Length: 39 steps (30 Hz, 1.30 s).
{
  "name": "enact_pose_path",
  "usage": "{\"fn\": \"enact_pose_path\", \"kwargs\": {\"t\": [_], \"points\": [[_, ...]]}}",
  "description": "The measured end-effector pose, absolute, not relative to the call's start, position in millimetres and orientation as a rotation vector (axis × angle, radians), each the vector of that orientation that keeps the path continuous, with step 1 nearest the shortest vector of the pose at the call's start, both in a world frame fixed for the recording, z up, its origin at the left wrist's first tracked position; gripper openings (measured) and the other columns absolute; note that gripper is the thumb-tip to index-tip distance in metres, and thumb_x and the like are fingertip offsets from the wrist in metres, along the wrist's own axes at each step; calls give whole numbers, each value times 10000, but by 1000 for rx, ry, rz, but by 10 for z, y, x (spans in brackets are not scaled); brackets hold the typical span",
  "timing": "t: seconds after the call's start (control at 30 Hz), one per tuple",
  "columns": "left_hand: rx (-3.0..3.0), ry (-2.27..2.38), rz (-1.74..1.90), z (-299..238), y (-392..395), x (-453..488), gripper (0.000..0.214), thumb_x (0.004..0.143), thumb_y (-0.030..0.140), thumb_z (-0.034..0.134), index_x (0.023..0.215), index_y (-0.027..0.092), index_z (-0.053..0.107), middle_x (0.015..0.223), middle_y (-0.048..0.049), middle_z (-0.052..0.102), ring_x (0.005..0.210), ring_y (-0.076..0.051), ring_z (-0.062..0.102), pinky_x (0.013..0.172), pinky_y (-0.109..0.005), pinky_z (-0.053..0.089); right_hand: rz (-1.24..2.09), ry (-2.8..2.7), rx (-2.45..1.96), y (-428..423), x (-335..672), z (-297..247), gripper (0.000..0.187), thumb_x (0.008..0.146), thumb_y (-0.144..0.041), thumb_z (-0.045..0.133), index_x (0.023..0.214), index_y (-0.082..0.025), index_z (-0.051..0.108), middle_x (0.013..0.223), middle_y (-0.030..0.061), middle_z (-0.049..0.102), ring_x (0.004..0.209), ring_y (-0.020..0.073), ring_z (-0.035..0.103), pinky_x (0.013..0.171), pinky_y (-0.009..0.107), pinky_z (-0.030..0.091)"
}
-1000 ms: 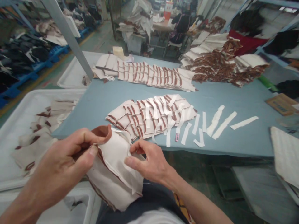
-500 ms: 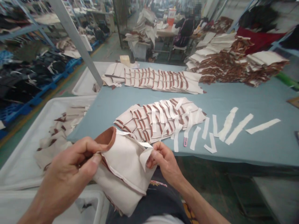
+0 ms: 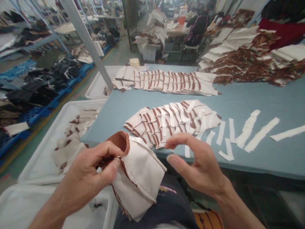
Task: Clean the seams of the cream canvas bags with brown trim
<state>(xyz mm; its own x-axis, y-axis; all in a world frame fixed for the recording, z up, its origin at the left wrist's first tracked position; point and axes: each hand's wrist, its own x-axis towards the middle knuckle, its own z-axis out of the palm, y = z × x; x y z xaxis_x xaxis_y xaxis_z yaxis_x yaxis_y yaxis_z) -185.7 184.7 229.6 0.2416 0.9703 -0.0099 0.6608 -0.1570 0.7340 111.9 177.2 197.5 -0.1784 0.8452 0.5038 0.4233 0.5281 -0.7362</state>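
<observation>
A cream fabric piece [image 3: 143, 162] with a brown lining hangs over my lap, its brown-edged opening facing up. My left hand [image 3: 92, 175] pinches it by the edge of that opening, thumb in front. To the right of the piece, my right hand [image 3: 197, 162] is held apart from it, thumb and forefinger spread with nothing between them. Just beyond, on the table, lies an overlapping row of cream pieces with brown edges [image 3: 152, 127]. White strips [image 3: 262, 135] are scattered over that row and to its right.
A second row of cream pieces [image 3: 166, 82] lies farther back on the blue-grey table [image 3: 114, 111]. Tall stacks of cream and brown fabric [image 3: 247, 60] stand at the back right. White bins [image 3: 43, 152] with fabric are at the left, near a metal post [image 3: 90, 44]. A person [image 3: 200, 25] sits behind.
My right hand has let go of the white strip at the piece's edge and moved right, its fingers opening. My left hand keeps its pinch. The view has shifted slightly left.
</observation>
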Motion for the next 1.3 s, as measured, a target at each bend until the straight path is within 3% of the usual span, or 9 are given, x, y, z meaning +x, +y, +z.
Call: {"fn": "enact_pose_path", "kwargs": {"t": [0.07,0.13,0.27,0.43,0.77,0.9,1.03,1.3], "points": [[1983,1416,627,2347,1909,-1850,215,910,346,609,817,235,768,725,27,764,607,-146,663,540,-223,450,586,-1858,-756,1939,879,2008,209,1002,-252,688,1205,-196,687,1166,87,836,1091,199,789,985,311,615],[2027,1355,630,2429,1979,-1817,206,877,306,614,752,231,760,654,42,735,536,-126,637,511,-200,455,586,-1916,-502,2133,656,2019,259,1008,-273,642,1236,-154,666,1198,124,818,1180,233,759,1089,378,579],[2018,1335,658,2503,2079,-1794,240,830,306,596,628,230,700,541,58,634,464,-110,570,466,-181,443,581,-2102,-380,2446,424,2042,267,975,-321,583,1181,-169,658,991,56,790,924,220,710,1047,420,540],[2010,1333,614,2363,2099,-1915,251,923,333,633,699,235,692,578,87,621,508,-94,543,494,-179,389,646,-2252,-531,2551,402,2100,159,953,-380,629,969,-223,643,831,-9,738,770,195,628,962,386,492],[1933,1247,543,2323,2171,-1982,289,988,417,684,777,265,810,680,42,761,609,-151,667,591,-207,472,897,-2199,-565,2550,394,1940,124,924,-270,598,809,-231,623,755,-12,678,751,178,620,813,317,458],[1859,1210,524,2222,2175,-2049,275,980,405,694,788,250,817,668,32,736,602,-148,623,571,-203,451,859,-2132,-694,2444,290,1835,51,851,-245,582,801,-243,575,750,-10,637,742,187,583,755,314,437],[1575,1199,532,2051,2169,-2075,291,938,459,741,786,212,769,695,6,709,621,-150,588,574,-204,469,856,-2123,-750,2372,229,1719,101,851,-209,600,794,-255,530,762,-2,625,730,190,581,736,321,443],[1553,1210,440,2004,2220,-2124,294,923,465,711,790,207,754,652,31,641,579,-128,492,530,-187,396,968,-2125,-691,2407,260,1657,115,973,-253,632,874,-251,575,766,-25,648,706,156,593,708,283,440]]}}
